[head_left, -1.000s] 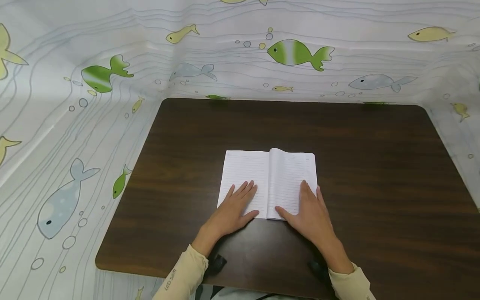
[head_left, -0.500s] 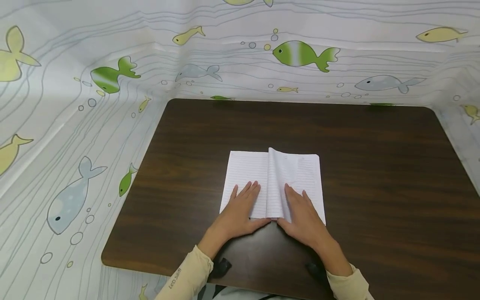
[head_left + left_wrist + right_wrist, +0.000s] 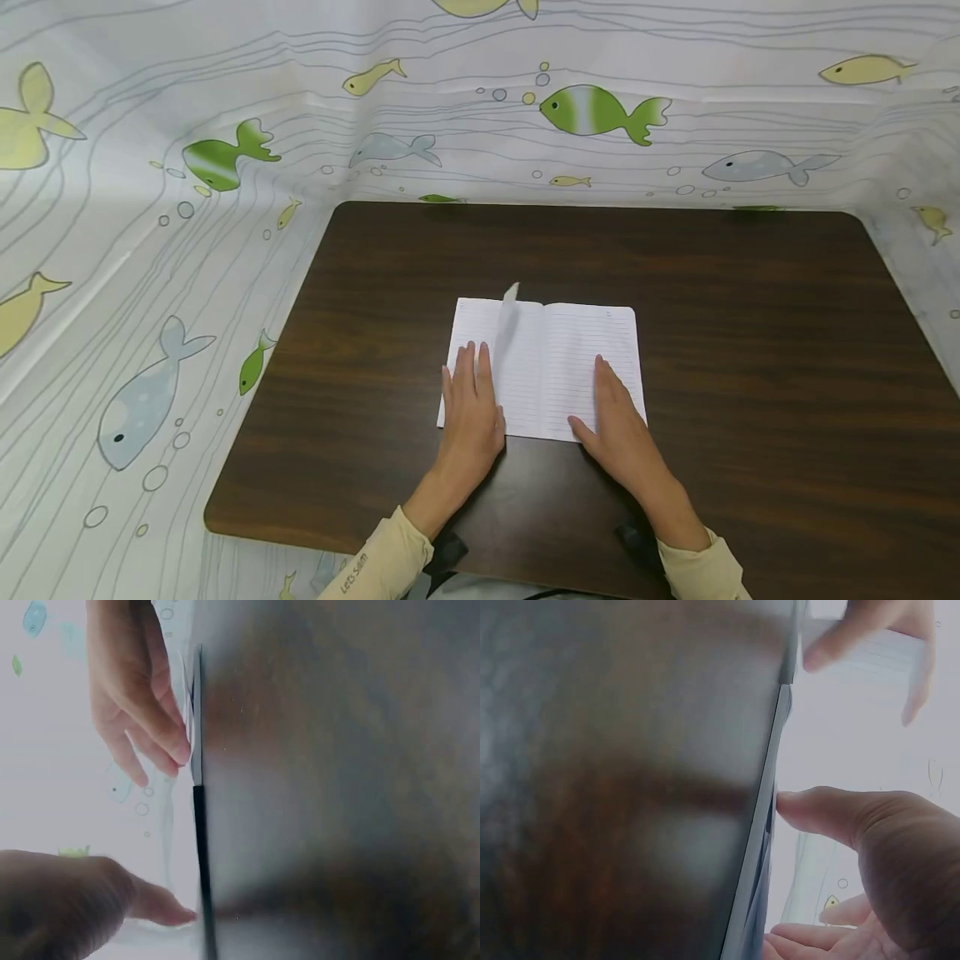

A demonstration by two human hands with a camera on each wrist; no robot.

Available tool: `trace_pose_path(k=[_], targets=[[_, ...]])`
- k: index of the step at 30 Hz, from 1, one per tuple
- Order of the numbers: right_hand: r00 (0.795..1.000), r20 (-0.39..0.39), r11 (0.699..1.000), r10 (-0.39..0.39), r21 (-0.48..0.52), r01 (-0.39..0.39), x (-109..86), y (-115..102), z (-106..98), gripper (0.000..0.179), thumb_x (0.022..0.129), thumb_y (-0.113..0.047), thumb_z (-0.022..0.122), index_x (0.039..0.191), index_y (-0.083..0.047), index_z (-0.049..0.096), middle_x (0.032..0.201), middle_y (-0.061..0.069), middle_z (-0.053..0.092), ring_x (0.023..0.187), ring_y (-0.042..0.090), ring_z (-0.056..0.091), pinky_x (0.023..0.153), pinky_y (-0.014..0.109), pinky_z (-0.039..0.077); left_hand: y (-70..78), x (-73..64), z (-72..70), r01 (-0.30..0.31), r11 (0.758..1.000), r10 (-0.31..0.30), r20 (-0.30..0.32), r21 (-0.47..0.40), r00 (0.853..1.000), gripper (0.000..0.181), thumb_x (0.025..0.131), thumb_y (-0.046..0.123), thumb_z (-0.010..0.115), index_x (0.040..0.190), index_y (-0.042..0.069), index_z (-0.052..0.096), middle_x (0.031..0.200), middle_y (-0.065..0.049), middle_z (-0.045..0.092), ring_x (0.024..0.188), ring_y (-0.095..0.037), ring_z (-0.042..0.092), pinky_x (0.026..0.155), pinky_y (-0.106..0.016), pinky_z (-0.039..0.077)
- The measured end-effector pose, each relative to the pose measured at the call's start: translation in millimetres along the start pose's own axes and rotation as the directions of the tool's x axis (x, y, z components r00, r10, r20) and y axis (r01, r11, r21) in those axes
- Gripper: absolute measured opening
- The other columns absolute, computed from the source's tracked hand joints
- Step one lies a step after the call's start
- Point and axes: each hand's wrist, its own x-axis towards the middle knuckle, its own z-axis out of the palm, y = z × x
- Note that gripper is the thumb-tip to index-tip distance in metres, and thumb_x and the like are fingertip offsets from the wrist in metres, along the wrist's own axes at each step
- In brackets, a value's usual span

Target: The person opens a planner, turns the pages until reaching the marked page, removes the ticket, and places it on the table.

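- We find one fish-printed sheet bordering one dark table.
- We locate one open notebook near the table's front, one leaf raised.
- We count two hands, left and right, fingers straight, partly covering its lower pages.

Lifted leaf now swung leftward past the fold, left hand and right hand farther apart

Smooth, matt paper here in the notebook; dark wood-grain desk beneath, with a soft sheen; creased sheeting behind, cloth or plastic unclear; and matt cloth sleeves.
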Motion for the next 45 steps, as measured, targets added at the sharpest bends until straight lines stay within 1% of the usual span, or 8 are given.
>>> trace_pose_path(k=[3,6,11,15,22,30,39,45], targets=[[1.0,-0.009,0.999,0.003,-0.033,-0.003,-0.4,1.6,-4.0,0.092,0.09,-0.013,0.078,0.156,0.017,0.021,0.162,0.035,0.026,0.149,0.05,0.029,0.119,0.063,0.027,3.3,5.5,0.6,-0.008,0.988,0.009,-0.006,0.155,1.0,0.086,0.083,0.0,0.078,0.157,-0.002,0.034,0.164,-0.027,0.029,0.154,-0.042,0.024,0.12,-0.067,0.02],[0.999,-0.033,0.996,-0.004,-0.092,0.001,-1.6,3.1,-7.8,0.091,0.089,-0.015,0.08,0.153,0.019,0.027,0.159,0.036,0.032,0.147,0.052,0.032,0.119,0.063,0.026,6.9,11.0,-1.1,-0.081,0.975,0.06,0.106,0.205,0.993,0.081,0.081,-0.004,0.079,0.154,0.004,0.045,0.165,-0.02,0.032,0.155,-0.035,0.026,0.122,-0.063,0.019],[0.998,-0.058,0.984,0.01,-0.177,-0.021,-3.4,5.5,-13.3,0.092,0.085,-0.022,0.085,0.149,0.02,0.034,0.155,0.037,0.038,0.147,0.05,0.034,0.12,0.063,0.023,5.2,14.1,-0.4,-0.196,0.977,0.153,0.376,0.079,0.914,0.07,0.086,-0.008,0.072,0.151,0.009,0.052,0.16,-0.014,0.044,0.149,-0.029,0.04,0.12,-0.053,0.031],[0.997,-0.053,0.976,0.054,-0.207,-0.064,-3.2,9.9,-16.3,0.095,0.086,-0.031,0.083,0.15,0.019,0.033,0.156,0.036,0.038,0.148,0.048,0.034,0.122,0.063,0.018,-3.3,12.5,1.5,-0.156,0.988,0.144,0.447,-0.01,0.883,0.06,0.096,0.0,0.062,0.154,0.009,0.049,0.16,-0.012,0.045,0.149,-0.03,0.041,0.119,-0.052,0.033],[0.991,0.005,0.973,0.132,-0.191,-0.128,-1.7,14.4,-16.7,0.102,0.09,-0.044,0.075,0.152,0.021,0.027,0.158,0.037,0.032,0.149,0.048,0.031,0.124,0.059,0.013,-11.7,9.3,-3.0,-0.103,0.986,0.151,0.447,-0.13,0.882,0.057,0.107,0.032,0.054,0.156,0.005,0.045,0.161,-0.013,0.042,0.151,-0.03,0.036,0.122,-0.053,0.028],[0.996,0.043,0.976,0.075,-0.209,-0.064,5.4,3.0,-12.3,0.109,0.087,-0.057,0.073,0.151,0.02,0.031,0.157,0.035,0.036,0.149,0.045,0.034,0.125,0.058,0.011,-12.0,9.8,0.4,-0.062,0.988,0.125,0.498,-0.143,0.858,0.099,0.089,0.067,0.069,0.161,0.007,0.036,0.166,-0.01,0.034,0.155,-0.024,0.028,0.126,-0.047,0.02],[0.997,0.067,0.974,-0.03,-0.222,0.044,5.7,-5.1,-1.2,0.093,0.092,-0.058,0.068,0.151,0.009,0.044,0.157,0.024,0.044,0.151,0.038,0.035,0.122,0.067,0.008,-7.8,8.9,1.2,-0.09,0.985,0.146,0.45,-0.144,0.881,0.091,0.094,0.055,0.071,0.158,0.0,0.037,0.162,-0.015,0.04,0.152,-0.03,0.034,0.123,-0.052,0.025],[0.999,0.028,0.984,-0.03,-0.178,0.034,4.9,-1.8,0.5,0.069,0.097,-0.05,0.065,0.145,0.0,0.059,0.155,0.026,0.046,0.148,0.042,0.037,0.118,0.074,0.011,-3.9,6.8,-4.0,-0.112,0.981,0.171,0.423,-0.161,0.89,0.075,0.099,0.034,0.066,0.157,-0.002,0.036,0.158,-0.018,0.045,0.148,-0.039,0.039,0.117,-0.064,0.03]])
